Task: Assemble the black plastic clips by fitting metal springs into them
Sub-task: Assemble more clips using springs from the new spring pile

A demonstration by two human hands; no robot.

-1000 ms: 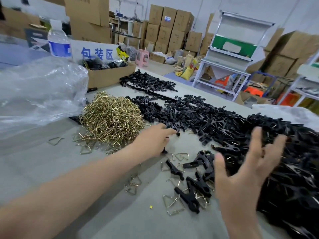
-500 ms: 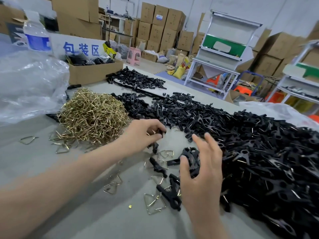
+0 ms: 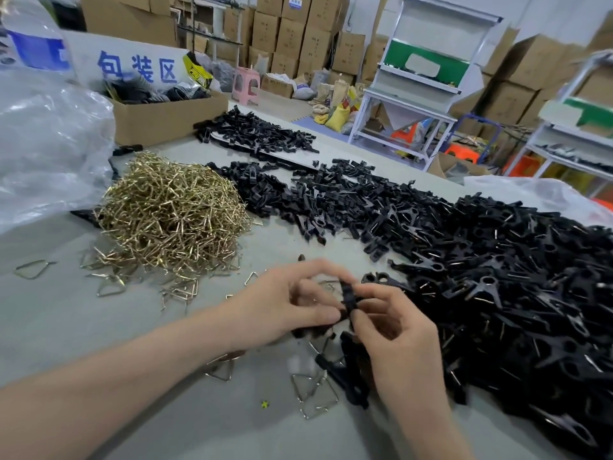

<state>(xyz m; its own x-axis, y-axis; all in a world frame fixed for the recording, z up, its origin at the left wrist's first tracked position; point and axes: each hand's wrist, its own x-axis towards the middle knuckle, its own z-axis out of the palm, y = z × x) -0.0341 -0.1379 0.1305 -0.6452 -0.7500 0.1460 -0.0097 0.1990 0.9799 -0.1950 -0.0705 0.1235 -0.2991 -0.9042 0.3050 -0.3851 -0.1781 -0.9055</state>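
Observation:
My left hand [image 3: 292, 300] and my right hand [image 3: 394, 330] meet above the grey table [image 3: 83, 327], both pinching one black plastic clip piece [image 3: 348, 295] between thumb and fingers. A heap of brass-coloured metal springs [image 3: 172, 210] lies to the left. A long band of loose black clip halves [image 3: 348, 200] runs behind the hands. A big pile of black clips with springs in them [image 3: 514, 293] fills the right. Loose springs [image 3: 315, 393] and a few black clips [image 3: 351, 376] lie under my hands.
A clear plastic bag [image 3: 49, 144] bulges at the left, with a water bottle [image 3: 36, 44] behind it. A cardboard box [image 3: 166, 117] of dark parts stands at the back. Another small pile of black pieces [image 3: 255, 131] lies beyond. Shelving and stacked cartons fill the room.
My left hand drew back from the clip halves holding a black piece. My right hand dropped from open above the pile and came in to pinch the same piece.

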